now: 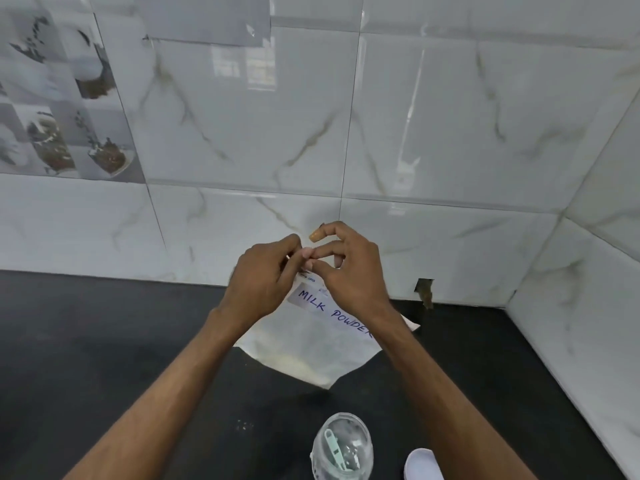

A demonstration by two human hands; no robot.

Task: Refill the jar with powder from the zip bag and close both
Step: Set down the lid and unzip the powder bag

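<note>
Left hand [258, 282] and right hand [349, 271] both pinch the top edge of the zip bag [311, 344], held above the dark worktop [104, 341]. Nearer than the bag stands the open jar [343, 448], its white lid [423, 464] just beside.

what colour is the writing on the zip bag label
Blue handwriting on the zip bag's white label, clearest in the head view.

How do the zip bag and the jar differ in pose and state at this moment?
The zip bag is held up by its top edge between the left hand and right hand, while the jar stands untouched on the black counter. The bag is flat, soft and labelled MILK POWDER; the jar is round, rigid and clear. The bag holds pale powder; the jar shows only a pale green scoop. Both sit near the counter's middle.
</note>
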